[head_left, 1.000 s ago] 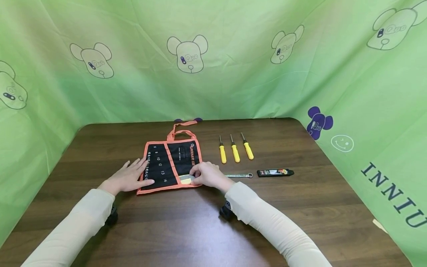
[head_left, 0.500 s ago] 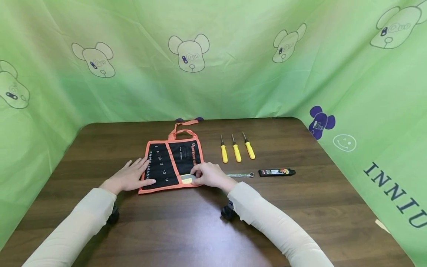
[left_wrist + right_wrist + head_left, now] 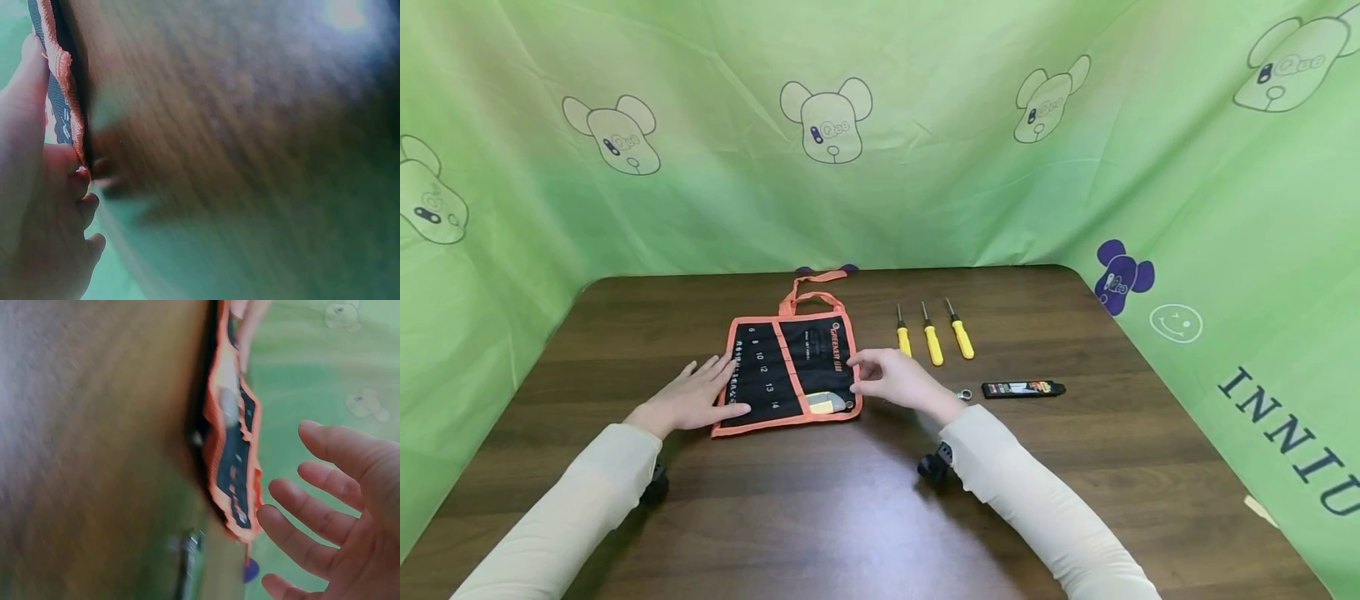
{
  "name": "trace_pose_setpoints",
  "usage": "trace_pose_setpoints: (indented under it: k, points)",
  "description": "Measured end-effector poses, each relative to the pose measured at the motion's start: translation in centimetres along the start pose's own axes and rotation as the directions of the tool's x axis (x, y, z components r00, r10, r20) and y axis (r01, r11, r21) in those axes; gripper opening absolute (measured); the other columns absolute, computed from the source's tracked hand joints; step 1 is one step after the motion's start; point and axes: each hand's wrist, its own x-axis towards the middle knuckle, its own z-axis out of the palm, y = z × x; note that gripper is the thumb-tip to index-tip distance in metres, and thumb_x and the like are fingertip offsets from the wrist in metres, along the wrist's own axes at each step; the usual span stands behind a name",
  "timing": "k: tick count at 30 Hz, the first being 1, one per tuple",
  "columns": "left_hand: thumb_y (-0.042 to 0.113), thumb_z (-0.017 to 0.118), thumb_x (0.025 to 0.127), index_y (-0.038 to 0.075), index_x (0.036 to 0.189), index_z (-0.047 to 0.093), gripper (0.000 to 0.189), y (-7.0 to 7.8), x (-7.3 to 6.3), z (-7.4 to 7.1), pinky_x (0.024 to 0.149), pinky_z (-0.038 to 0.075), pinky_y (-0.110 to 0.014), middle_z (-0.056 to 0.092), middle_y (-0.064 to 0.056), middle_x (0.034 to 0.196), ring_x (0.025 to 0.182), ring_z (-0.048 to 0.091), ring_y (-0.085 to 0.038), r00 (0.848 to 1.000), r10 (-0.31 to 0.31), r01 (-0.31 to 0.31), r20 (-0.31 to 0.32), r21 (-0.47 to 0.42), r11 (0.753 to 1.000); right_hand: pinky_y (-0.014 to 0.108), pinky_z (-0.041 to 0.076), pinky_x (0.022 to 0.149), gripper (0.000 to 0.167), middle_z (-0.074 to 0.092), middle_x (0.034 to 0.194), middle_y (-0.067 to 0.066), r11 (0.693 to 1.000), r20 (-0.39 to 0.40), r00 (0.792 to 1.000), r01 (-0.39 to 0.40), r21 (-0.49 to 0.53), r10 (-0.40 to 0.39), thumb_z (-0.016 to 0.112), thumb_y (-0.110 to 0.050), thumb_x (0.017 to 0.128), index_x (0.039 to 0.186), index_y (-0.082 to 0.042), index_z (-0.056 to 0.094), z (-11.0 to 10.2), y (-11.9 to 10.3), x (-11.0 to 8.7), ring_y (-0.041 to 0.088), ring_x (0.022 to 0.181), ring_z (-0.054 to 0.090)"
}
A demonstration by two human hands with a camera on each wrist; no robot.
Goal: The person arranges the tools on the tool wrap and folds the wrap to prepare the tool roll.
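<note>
A black tool pouch [image 3: 805, 354] with orange trim and numbered pockets lies spread on the table. Its lower right pocket holds a yellow-and-grey tool [image 3: 826, 403] with a rounded end; its exact kind is unclear. My left hand [image 3: 691, 396] rests on the pouch's left edge, fingers straight and spread. Just off the right edge hovers my right hand [image 3: 898, 379]; the right wrist view has its fingers [image 3: 309, 500] apart and loosely bent, holding nothing. Beneath that hand lies a wrench [image 3: 965, 394], mostly hidden except for its ring end.
Three yellow-handled screwdrivers [image 3: 932, 343] lie side by side beyond my right hand. A flat black item [image 3: 1024, 389] with a printed label lies to the right. Orange straps [image 3: 808, 297] run from the pouch's far edge. A green curtain [image 3: 880, 208] surrounds the brown table [image 3: 820, 517].
My right hand has let go of the yellow-and-grey tool and moved up and right, now covering most of the wrench. The tool stays in the pocket. My left hand stays put.
</note>
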Motion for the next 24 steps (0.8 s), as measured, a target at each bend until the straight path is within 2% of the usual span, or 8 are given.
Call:
trace_pose_setpoints:
  k: [7,18,24]
  points:
    - [0.068,0.041,0.084,-0.008,0.142,0.021,0.098,0.0,-0.1,0.0,0.105,0.006,-0.057,0.013,-0.025,0.148,0.135,0.011,-0.04,1.0,-0.003,0.003,-0.004,0.0,1.0,0.036,0.048,0.075,0.037,0.064,0.087,0.001,1.0,-0.079,0.997,0.018,-0.01,-0.018,0.07,-0.017,0.083,0.116,-0.004,0.061,-2.8,0.1,-1.1,0.015,0.083,0.059]
    - [0.07,0.04,0.083,-0.007,0.142,0.02,0.099,-0.1,0.1,0.1,0.105,0.007,-0.056,0.013,-0.024,0.148,0.135,0.011,-0.039,1.0,-0.009,0.009,-0.003,-0.002,1.0,0.033,0.047,0.067,0.038,0.065,0.086,0.002,0.999,-0.197,0.98,0.002,0.038,0.006,0.071,-0.015,0.081,0.116,-0.006,0.061,-7.1,1.5,-3.6,0.016,0.079,0.06]
    - [0.069,0.041,0.083,-0.007,0.142,0.021,0.099,0.0,0.1,0.0,0.105,0.007,-0.057,0.013,-0.025,0.148,0.135,0.011,-0.04,1.0,-0.007,0.007,-0.003,0.0,1.0,0.036,0.045,0.073,0.038,0.065,0.089,0.003,1.0,-0.249,0.968,-0.02,0.0,0.019,0.07,-0.018,0.082,0.117,-0.006,0.061,-8.8,2.9,-5.1,0.019,0.083,0.059]
